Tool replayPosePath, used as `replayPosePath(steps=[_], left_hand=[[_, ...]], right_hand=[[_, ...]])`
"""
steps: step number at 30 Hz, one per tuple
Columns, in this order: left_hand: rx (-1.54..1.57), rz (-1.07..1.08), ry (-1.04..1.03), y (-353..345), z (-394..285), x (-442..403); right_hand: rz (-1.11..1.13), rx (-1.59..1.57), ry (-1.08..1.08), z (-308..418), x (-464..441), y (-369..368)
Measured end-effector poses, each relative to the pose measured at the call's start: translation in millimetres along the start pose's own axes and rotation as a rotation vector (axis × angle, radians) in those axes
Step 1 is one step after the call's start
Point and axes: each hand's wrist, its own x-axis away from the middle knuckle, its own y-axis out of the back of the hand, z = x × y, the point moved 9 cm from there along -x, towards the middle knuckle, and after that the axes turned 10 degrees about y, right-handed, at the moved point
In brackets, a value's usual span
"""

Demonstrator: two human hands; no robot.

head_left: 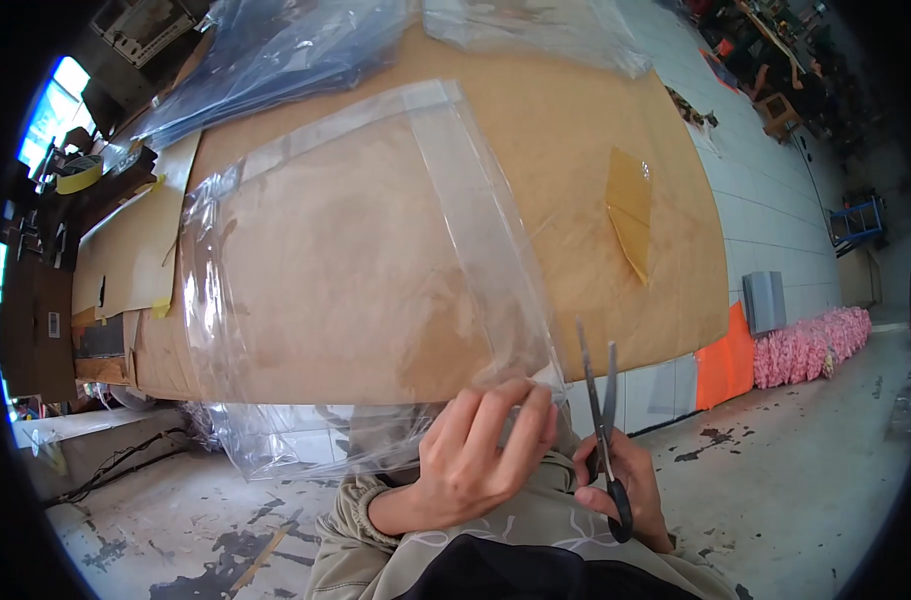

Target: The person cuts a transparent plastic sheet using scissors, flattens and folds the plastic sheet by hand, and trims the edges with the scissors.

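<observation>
A large clear plastic sheet [346,230] lies over the brown-covered table [576,110] and hangs past its near edge. My left hand [486,450] pinches the sheet's lower right corner at that edge, fingers bent together. To its right, my right hand [631,480] holds a pair of scissors [604,420] by the black handles. The blades point up and away from me and stand slightly apart, with nothing between them. They are close to the sheet's corner and do not appear to touch it.
Folded clear plastic [276,60] lies at the table's far side. A yellow piece [631,210] is on the right. Cardboard [136,250] and a tape roll [79,175] are at the left. On the floor, right, are an orange sheet [726,360] and a pink bundle [811,345].
</observation>
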Motion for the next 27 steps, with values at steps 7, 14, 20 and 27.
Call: replayPosePath(steps=[7, 14, 20, 27], left_hand=[[0.052, -0.111, -0.114, 2.1, 1.7, 9.1], [0.101, -0.147, -0.108, -1.0, 0.3, 8.0], [0.126, -0.161, -0.113, 2.1, 1.1, 8.7], [0.104, -0.148, -0.194, -1.6, -2.8, 10.3]], right_hand=[[0.039, 0.098, 0.011, -1.9, -4.1, -4.0], [-0.072, 0.009, 0.070, 7.7, -3.0, -0.7], [0.007, 0.085, -0.023, 4.4, 1.5, -0.1], [0.031, 0.105, -0.015, 3.7, -4.2, -5.7]])
